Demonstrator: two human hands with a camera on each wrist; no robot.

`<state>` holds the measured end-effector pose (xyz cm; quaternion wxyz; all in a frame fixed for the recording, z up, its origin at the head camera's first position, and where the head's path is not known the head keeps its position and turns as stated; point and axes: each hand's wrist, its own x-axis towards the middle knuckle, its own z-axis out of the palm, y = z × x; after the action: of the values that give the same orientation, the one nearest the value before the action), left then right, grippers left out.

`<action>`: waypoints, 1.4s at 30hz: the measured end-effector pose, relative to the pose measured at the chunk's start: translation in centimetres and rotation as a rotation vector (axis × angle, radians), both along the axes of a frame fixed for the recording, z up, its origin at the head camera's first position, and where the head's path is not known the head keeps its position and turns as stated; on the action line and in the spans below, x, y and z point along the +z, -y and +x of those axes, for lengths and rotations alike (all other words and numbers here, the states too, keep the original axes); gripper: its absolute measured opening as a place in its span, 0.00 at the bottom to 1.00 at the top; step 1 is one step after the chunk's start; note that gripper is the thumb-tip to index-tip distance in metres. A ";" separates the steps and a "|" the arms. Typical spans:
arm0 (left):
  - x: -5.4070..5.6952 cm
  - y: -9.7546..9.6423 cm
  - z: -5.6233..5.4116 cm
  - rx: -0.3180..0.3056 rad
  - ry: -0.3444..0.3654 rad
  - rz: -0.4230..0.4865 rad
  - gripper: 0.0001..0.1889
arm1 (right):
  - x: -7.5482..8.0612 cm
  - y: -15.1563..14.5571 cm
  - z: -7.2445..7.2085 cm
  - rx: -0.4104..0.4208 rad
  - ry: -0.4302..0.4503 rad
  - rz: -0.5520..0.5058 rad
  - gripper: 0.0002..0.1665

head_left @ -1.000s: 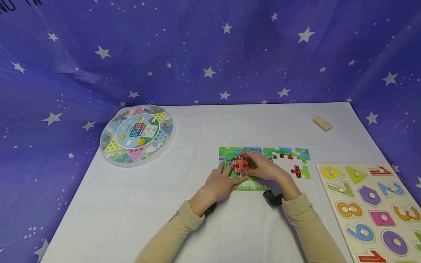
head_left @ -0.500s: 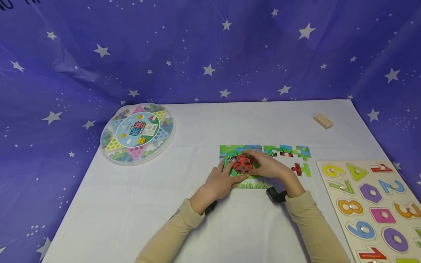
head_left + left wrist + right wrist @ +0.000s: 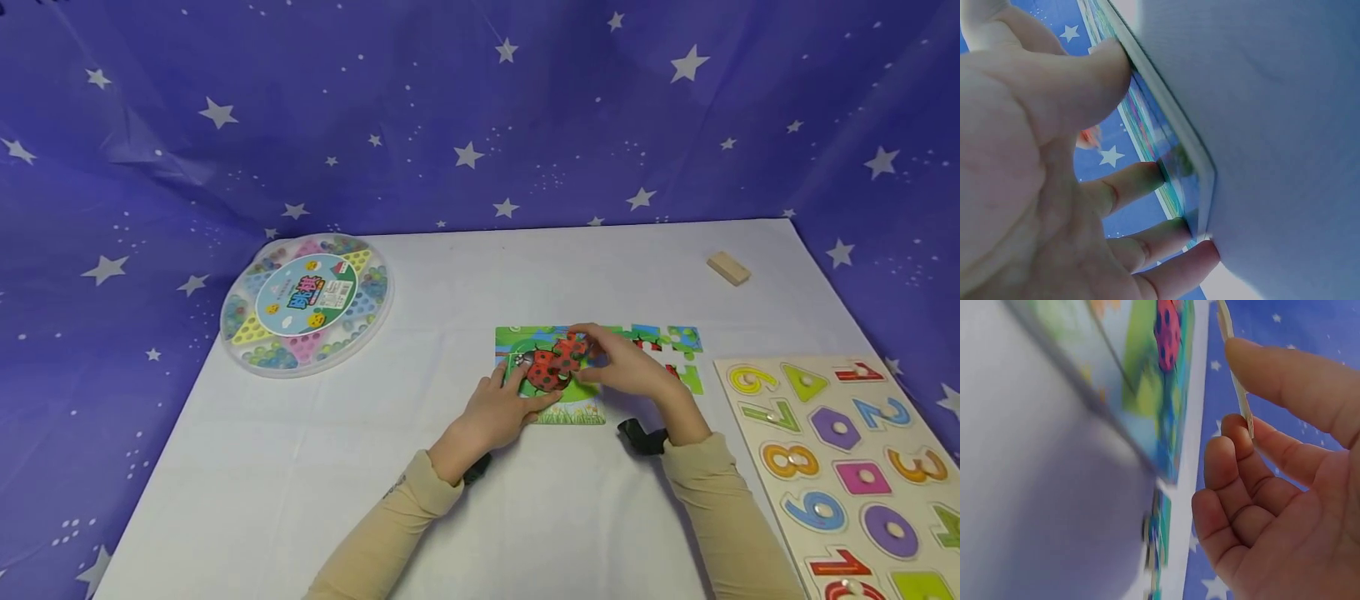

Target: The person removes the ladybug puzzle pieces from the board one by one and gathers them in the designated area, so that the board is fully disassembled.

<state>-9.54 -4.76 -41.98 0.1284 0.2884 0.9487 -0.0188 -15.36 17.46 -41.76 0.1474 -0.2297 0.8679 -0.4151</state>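
A ladybug jigsaw puzzle board (image 3: pixel 570 414) with green and blue art lies flat on the white table. My left hand (image 3: pixel 491 414) rests on its left side, fingers spread over the picture and thumb at the near edge. My right hand (image 3: pixel 633 367) pinches a red, black-spotted puzzle piece (image 3: pixel 572 350) between thumb and fingers, held above the board. In the right wrist view the thin puzzle piece (image 3: pixel 1239 387) appears edge-on, lifted clear of the board. Several loose puzzle pieces (image 3: pixel 684 337) lie right of the board, partly hidden by my right hand.
A wooden number-and-shape board (image 3: pixel 810 450) lies at the right. A small wooden block (image 3: pixel 728 268) is toward the back right. The round Chinese checkers box (image 3: pixel 307 305) with marbles sits at the back left. A starry purple cloth (image 3: pixel 420 100) hangs behind the table.
My right hand has moved up and slightly right, lifting the red spotted piece off the board. My left hand stays on the board's left side. The head view has shifted slightly.
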 end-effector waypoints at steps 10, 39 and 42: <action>-0.3 0.1 0.1 -0.005 -0.015 0.011 0.23 | 0.6 -4.0 1.0 -0.060 0.057 -0.051 0.40; 0.1 0.1 0.1 -0.003 -0.012 0.030 0.22 | 0.0 -9.2 2.2 0.014 0.225 0.002 0.39; 0.0 0.1 0.1 -0.002 -0.006 0.033 0.22 | 0.0 -9.3 2.2 0.006 0.233 0.011 0.39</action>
<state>-9.40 -4.89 -41.98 0.1205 0.2916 0.9489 -0.0040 -13.12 26.72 -41.77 0.2497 -0.1815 0.8464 -0.4339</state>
